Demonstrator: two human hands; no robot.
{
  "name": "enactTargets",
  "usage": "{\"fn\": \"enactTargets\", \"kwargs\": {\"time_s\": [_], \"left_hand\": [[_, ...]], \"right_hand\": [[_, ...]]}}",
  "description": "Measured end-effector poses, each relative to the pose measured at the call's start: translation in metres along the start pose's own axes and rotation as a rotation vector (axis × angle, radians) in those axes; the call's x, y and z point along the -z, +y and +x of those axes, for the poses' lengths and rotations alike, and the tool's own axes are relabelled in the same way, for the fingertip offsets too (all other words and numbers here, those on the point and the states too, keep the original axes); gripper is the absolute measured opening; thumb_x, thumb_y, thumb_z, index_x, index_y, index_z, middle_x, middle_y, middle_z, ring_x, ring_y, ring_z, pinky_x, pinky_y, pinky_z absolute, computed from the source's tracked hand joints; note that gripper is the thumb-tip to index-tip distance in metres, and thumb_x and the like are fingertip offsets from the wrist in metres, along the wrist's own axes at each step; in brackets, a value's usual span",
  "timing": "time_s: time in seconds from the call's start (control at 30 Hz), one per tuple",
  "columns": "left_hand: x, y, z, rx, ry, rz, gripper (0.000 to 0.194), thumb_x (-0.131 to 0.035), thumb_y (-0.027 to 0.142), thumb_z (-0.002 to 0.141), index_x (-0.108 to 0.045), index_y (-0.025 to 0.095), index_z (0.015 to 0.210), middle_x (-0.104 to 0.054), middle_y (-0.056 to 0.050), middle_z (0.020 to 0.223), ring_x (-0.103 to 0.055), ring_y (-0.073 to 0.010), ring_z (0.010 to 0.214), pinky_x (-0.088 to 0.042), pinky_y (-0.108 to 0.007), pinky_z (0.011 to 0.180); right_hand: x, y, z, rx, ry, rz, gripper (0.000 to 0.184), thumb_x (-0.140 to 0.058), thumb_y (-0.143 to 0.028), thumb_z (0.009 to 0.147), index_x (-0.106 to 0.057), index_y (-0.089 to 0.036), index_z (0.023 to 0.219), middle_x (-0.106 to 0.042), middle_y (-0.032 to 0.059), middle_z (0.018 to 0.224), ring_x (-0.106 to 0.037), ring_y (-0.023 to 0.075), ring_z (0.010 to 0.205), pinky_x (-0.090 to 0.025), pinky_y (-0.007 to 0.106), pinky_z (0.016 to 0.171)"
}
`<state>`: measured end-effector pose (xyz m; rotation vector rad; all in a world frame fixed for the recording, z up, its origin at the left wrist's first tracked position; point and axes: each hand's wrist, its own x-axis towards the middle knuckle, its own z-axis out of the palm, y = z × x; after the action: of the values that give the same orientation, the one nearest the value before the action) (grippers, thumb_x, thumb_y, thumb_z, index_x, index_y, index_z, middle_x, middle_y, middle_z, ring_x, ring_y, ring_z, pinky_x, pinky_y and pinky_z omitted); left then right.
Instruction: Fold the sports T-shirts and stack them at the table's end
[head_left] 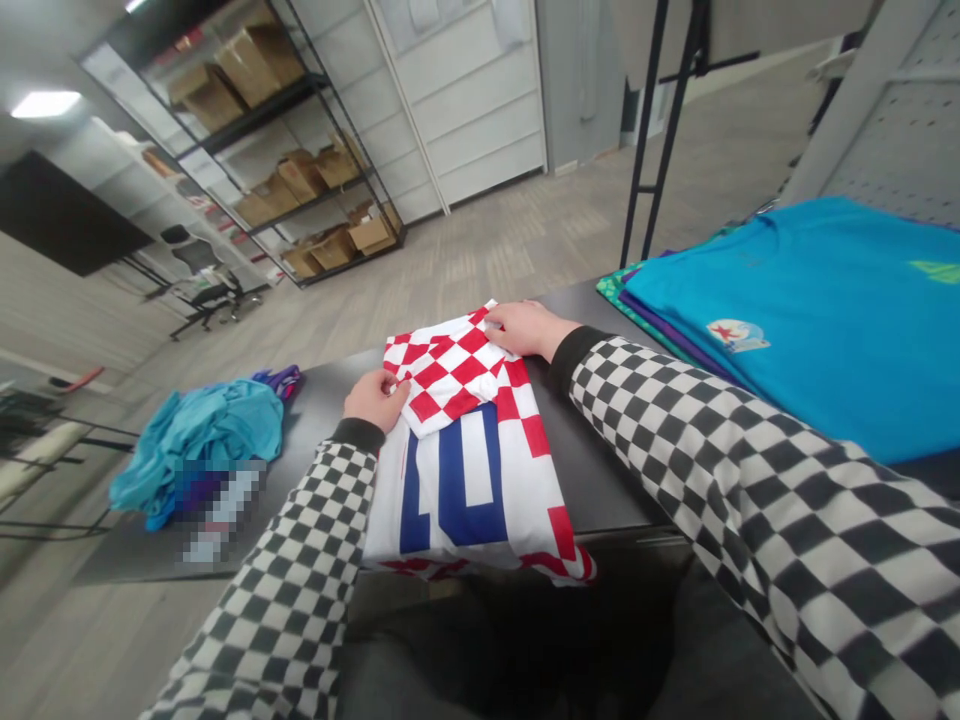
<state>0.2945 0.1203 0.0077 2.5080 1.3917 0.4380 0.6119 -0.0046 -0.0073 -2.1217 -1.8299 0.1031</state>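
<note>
A red-and-white checkered jersey (525, 470) with dark blue numbering lies on the black table in front of me, its sides folded in. Its checkered upper part (457, 365) is laid over the numbered part, and the lower edge hangs past the table's near edge. My left hand (375, 400) is closed at the left edge of the checkered fabric, thumb and fingers pinching it. At the far right corner of the same jersey, my right hand (525, 328) grips the cloth with bent fingers; its fingertips are partly hidden.
Folded shirts, a blue shirt (825, 310) on top, are stacked at the right. A crumpled teal garment (210, 430) lies on the table's left end. Behind stand a shelf rack (292, 100) with cardboard boxes, an office chair (199, 270) and a black metal stand (651, 150).
</note>
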Motion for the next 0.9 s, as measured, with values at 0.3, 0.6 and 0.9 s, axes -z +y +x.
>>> {"fn": "enactTargets", "kwargs": {"time_s": [0.3, 0.6, 0.9], "left_hand": [[0.001, -0.017, 0.008, 0.112, 0.009, -0.739, 0.062, -0.092, 0.061, 0.067, -0.065, 0.021, 0.105, -0.066, 0.002, 0.071, -0.059, -0.0174, 0.066, -0.047, -0.03, 0.067], [0.005, -0.04, 0.027, -0.03, 0.113, -0.568, 0.046, -0.089, 0.045, 0.081, -0.078, 0.015, 0.115, -0.059, 0.006, 0.064, -0.048, -0.0132, 0.059, -0.04, -0.028, 0.065], [-0.004, -0.034, 0.032, 0.032, 0.231, -0.336, 0.028, -0.075, 0.033, 0.097, -0.082, 0.015, 0.117, -0.069, -0.002, 0.081, -0.059, -0.0186, 0.075, -0.046, -0.03, 0.077]], "right_hand": [[-0.004, 0.007, 0.003, 0.0, 0.021, 0.016, 0.044, -0.047, -0.047, 0.118, -0.084, -0.029, 0.133, -0.076, 0.0088, 0.156, -0.069, 0.0363, 0.145, -0.053, 0.051, 0.12], [-0.007, 0.011, 0.005, 0.018, -0.007, -0.031, 0.051, -0.041, -0.052, 0.121, -0.083, -0.03, 0.141, -0.07, 0.0075, 0.165, -0.063, 0.0355, 0.153, -0.049, 0.052, 0.126], [-0.007, 0.005, 0.007, -0.021, -0.022, -0.064, 0.059, -0.044, -0.056, 0.12, -0.073, -0.023, 0.158, -0.058, 0.0139, 0.178, -0.055, 0.0394, 0.161, -0.044, 0.057, 0.132]]}}
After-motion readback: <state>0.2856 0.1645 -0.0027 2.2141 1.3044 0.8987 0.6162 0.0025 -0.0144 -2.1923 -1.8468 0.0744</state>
